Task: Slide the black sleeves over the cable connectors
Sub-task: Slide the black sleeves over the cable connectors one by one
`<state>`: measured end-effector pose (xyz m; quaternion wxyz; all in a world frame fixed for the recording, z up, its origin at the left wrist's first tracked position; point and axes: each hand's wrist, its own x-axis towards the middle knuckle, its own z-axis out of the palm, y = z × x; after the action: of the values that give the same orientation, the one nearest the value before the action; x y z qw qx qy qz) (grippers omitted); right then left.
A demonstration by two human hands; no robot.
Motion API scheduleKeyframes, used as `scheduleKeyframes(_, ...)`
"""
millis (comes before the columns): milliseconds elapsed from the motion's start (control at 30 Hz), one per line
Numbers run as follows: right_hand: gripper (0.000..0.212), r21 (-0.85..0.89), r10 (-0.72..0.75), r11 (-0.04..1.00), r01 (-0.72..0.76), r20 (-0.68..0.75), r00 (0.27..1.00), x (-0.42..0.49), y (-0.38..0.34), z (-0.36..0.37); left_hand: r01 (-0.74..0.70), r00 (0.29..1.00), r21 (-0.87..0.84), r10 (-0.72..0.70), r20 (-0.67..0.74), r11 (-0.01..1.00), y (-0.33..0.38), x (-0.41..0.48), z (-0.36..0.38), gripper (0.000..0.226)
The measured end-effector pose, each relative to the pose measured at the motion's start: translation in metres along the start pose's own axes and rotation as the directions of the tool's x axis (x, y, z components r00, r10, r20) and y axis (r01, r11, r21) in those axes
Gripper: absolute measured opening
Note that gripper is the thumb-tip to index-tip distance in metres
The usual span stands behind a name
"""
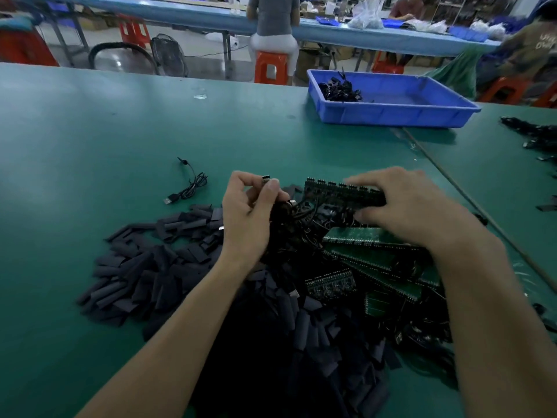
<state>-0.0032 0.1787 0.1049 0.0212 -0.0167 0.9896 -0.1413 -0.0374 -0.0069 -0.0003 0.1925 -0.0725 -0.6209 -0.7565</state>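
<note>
In the head view, a wide green bench is seen filling most of the frame. Beyond it, a workshop floor is seen with a long blue-topped table at 12 o'clock, where a seated person is perched on an orange stool. A blue tray is set on the bench at 1 o'clock, with a small heap of black cables gathered in its near-left corner. The black sleeves, short flattened matt tubes, are piled loosely from 9 o'clock round to 6 o'clock, beneath and beside the forearms. Green board strips are stacked at 4 o'clock, tangled with thin black wires. A small metal-tipped cable connector is pinched by the left hand at the centre, thumb and forefinger forming the grip, raised just above the pile. A dark board strip carrying a row of black parts is clasped by the right hand, fingers curled over it, though this hand is blurred. A single loose cable is left lying at 10 o'clock, apart from the pile. Open green surface is left from 9 to 12 o'clock, while more black parts are scattered along the edge at 3 o'clock.
</note>
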Motion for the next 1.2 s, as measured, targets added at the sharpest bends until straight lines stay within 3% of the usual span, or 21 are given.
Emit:
scheduleKeyframes(33, 0.014, 0.012, 0.017, 1.000, -0.017, -0.008, 1.000, -0.001, 0.004, 0.000, -0.005, 1.000, 0.008, 0.005, -0.006, 1.000, 0.000, 0.000, 0.000, 0.021)
scheduleKeyframes(67, 0.011, 0.010, 0.012, 1.000, -0.012, -0.039, 0.999, -0.001, 0.003, 0.001, -0.005, 1.000, 0.016, 0.005, -0.002, 1.000, 0.001, -0.001, 0.000, 0.021)
scheduleKeyframes(100, 0.020, 0.003, -0.011, 1.000, 0.012, -0.095, 0.995, -0.001, 0.001, 0.004, -0.007, 1.000, 0.024, 0.007, 0.013, 1.000, 0.002, -0.002, 0.000, 0.022)
scheduleKeyframes(233, 0.016, -0.052, -0.159, 0.987, 0.151, -0.263, 0.952, -0.004, -0.020, -0.002, -0.064, 0.990, 0.069, 0.055, 0.127, 0.996, 0.007, -0.004, 0.003, 0.019)
scheduleKeyframes(333, 0.019, -0.040, -0.290, 0.953, 0.301, -0.421, 0.859, -0.001, -0.033, -0.012, -0.131, 0.986, 0.084, 0.121, 0.117, 0.988, 0.014, -0.001, 0.003, 0.016)
scheduleKeyframes(433, 0.017, -0.010, -0.312, 0.927, 0.375, -0.577, 0.754, 0.009, -0.047, -0.005, -0.031, 0.999, -0.071, 0.032, 0.015, 0.997, 0.026, 0.005, 0.003, 0.038)
scheduleKeyframes(500, 0.016, 0.031, -0.293, 0.927, 0.373, -0.561, 0.775, 0.017, -0.048, 0.007, -0.034, 0.999, -0.094, 0.036, 0.012, 0.995, 0.028, 0.009, -0.002, 0.037)
scheduleKeyframes(600, 0.013, 0.102, -0.250, 0.942, 0.320, -0.422, 0.871, 0.026, -0.035, 0.025, -0.173, 0.984, 0.166, 0.164, 0.067, 0.971, 0.019, 0.013, -0.011, 0.016)
scheduleKeyframes(700, 0.014, 0.162, -0.199, 0.945, 0.285, -0.410, 0.890, 0.030, -0.025, 0.033, -0.206, 0.976, 0.271, 0.180, 0.119, 0.940, 0.007, 0.018, -0.015, 0.019)
scheduleKeyframes(833, 0.023, 0.082, -0.190, 0.949, 0.304, -0.622, 0.760, 0.030, -0.017, 0.033, -0.189, 0.963, 0.247, 0.129, 0.238, 0.951, -0.002, 0.019, -0.004, 0.026)
scheduleKeyframes(933, 0.025, -0.012, -0.243, 0.933, 0.360, -0.759, 0.604, 0.026, -0.009, 0.038, -0.240, 0.941, 0.193, 0.179, 0.288, 0.951, -0.004, 0.019, 0.005, 0.020)
scheduleKeyframes(967, 0.026, -0.015, -0.238, 0.933, 0.360, -0.775, 0.586, 0.024, -0.008, 0.040, -0.264, 0.934, 0.223, 0.192, 0.300, 0.938, -0.003, 0.020, 0.006, 0.021)
scheduleKeyframes(1000, 0.027, 0.005, -0.220, 0.936, 0.351, -0.770, 0.599, 0.022, -0.007, 0.041, -0.284, 0.929, 0.277, 0.192, 0.316, 0.918, -0.001, 0.021, 0.005, 0.024)
scheduleKeyframes(1067, 0.027, 0.038, -0.163, 0.963, 0.266, -0.703, 0.692, 0.018, -0.008, 0.041, -0.313, 0.919, 0.387, 0.173, 0.355, 0.867, 0.000, 0.022, -0.001, 0.038)
scheduleKeyframes(1133, 0.023, -0.043, -0.138, 0.989, 0.139, -0.582, 0.802, 0.011, -0.010, 0.039, -0.269, 0.931, 0.452, 0.110, 0.347, 0.850, -0.001, 0.021, -0.009, 0.051)
scheduleKeyframes(1200, 0.011, -0.150, -0.081, 0.988, 0.023, -0.398, 0.914, 0.007, -0.013, 0.030, -0.194, 0.958, 0.464, 0.064, 0.281, 0.865, -0.003, 0.022, -0.019, 0.049)
